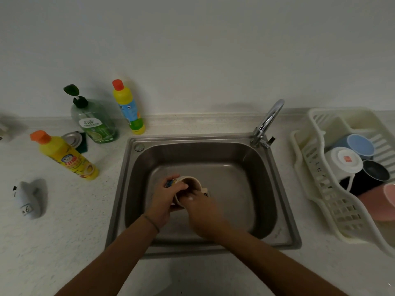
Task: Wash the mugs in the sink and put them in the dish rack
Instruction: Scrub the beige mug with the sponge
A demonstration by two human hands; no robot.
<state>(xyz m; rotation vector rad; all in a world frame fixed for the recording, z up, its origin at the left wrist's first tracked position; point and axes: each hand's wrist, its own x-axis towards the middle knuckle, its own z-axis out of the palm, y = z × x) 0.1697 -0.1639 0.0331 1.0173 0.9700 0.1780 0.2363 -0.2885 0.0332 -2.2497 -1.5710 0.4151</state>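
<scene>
A cream mug (190,182) with a coloured print lies tilted low in the steel sink (263,167). My left hand (165,199) grips its outside, thumb over the rim. My right hand (199,207) has its fingers pushed into the mug's mouth; whether they hold anything is hidden. The white dish rack (316,176) at the right holds several upturned mugs: a blue one (360,145), a white one (344,162), a black one (375,173) and a pink one (384,199) at the frame's edge.
A chrome faucet (268,122) stands at the sink's back right corner, with no water seen running. On the counter to the left are a green pump soap bottle (95,122), an upright yellow bottle (128,106), a tipped yellow bottle (66,157), a sponge (80,142) and a grey object (28,199).
</scene>
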